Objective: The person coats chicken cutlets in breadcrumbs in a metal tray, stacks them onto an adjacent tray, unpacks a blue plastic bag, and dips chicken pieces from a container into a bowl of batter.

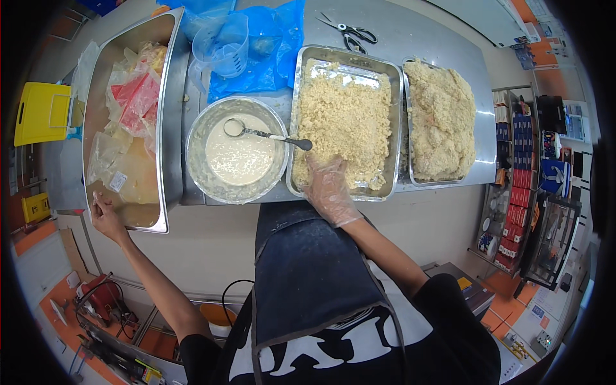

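Note:
My left hand is bare and closed round the near left corner of a deep steel pan. Inside that pan lie crumpled clear plastic bags and a red wrapper. My right hand, in a clear plastic glove, reaches over the near edge of a steel tray. Its fingers look apart, their tips partly hidden in pale crumbs. Between the pan and the tray stands a metal bowl of creamy batter. A ladle rests across the bowl, its dark handle end over the tray.
A second tray, heaped with crumb-coated pieces, stands on the right. Black-handled scissors lie behind the trays. A clear measuring jug sits by a blue plastic bag. Shelves with boxes stand farther right.

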`<action>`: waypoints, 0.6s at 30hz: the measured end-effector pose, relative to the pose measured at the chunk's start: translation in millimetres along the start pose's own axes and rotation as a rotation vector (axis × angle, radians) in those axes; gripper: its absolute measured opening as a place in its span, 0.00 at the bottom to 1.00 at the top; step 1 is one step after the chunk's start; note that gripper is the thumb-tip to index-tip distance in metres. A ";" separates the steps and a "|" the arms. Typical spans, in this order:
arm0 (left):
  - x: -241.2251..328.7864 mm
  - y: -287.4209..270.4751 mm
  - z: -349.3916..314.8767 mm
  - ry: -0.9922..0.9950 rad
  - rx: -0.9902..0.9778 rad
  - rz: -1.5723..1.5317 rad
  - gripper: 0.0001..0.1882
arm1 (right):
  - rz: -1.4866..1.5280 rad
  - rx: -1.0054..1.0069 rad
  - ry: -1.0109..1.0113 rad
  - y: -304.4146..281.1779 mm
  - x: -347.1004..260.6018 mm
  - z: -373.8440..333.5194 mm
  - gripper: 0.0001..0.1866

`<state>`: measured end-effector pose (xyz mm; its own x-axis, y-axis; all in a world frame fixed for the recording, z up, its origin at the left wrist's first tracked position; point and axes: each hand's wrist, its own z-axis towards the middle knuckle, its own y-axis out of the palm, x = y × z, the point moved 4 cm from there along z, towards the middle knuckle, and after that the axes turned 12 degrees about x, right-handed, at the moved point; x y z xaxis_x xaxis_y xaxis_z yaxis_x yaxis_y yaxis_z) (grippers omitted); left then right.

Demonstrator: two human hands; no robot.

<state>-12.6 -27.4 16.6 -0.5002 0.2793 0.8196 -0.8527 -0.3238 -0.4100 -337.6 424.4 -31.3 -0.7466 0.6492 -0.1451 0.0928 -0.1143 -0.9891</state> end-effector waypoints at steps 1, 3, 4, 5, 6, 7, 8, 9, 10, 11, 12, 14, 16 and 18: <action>-1.2 -0.7 0.3 0.005 0.002 0.008 0.19 | 0.000 0.066 -0.017 -2.1 0.4 3.6 0.36; 1.3 1.0 1.8 0.013 -0.004 0.006 0.19 | -0.018 0.195 -0.077 19.9 12.1 -4.7 0.34; 1.1 1.7 2.2 0.009 -0.024 0.043 0.18 | -0.033 0.320 -0.140 27.0 17.1 -8.7 0.33; 0.2 0.8 2.1 0.003 -0.042 0.083 0.18 | -0.035 0.322 -0.140 29.4 22.3 -9.6 0.33; 0.2 0.9 2.6 0.003 -0.042 0.078 0.18 | 0.017 0.278 -0.162 32.9 27.4 -10.2 0.30; -0.1 0.3 1.6 0.003 -0.031 0.064 0.18 | 0.067 0.232 -0.187 32.5 31.4 -10.7 0.27; -0.2 0.0 0.8 0.002 -0.019 0.050 0.18 | 0.062 0.233 -0.188 30.0 36.1 -11.4 0.27; -0.4 -0.2 0.4 -0.002 -0.019 0.046 0.18 | 0.214 0.125 -0.085 31.0 43.9 -11.6 0.25; -0.9 -0.7 0.6 -0.006 -0.023 0.044 0.18 | 0.365 0.018 0.015 31.1 50.9 -9.8 0.22; -1.5 -0.2 0.6 -0.011 -0.026 0.041 0.18 | 0.358 0.020 0.009 26.3 54.4 -8.4 0.22; -4.9 0.8 3.5 -0.018 -0.021 0.037 0.18 | 0.340 -0.023 0.036 22.4 58.2 -8.0 0.23; -12.4 -1.0 7.4 0.030 -0.038 0.098 0.19 | 0.316 -0.073 0.048 2.3 63.0 -0.9 0.25; -10.2 -0.2 4.6 0.029 -0.030 0.111 0.19 | 0.840 0.208 0.262 -45.4 73.7 6.9 0.19; -7.3 -3.1 3.8 0.032 -0.020 0.130 0.20 | 0.559 0.238 0.153 -77.7 81.9 17.0 0.20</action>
<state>-5.8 -31.9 13.5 -0.6109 0.2648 0.7461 -0.7830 -0.3411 -0.5201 -417.1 473.7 34.1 -0.5229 0.5416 -0.6582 0.2794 -0.6206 -0.7326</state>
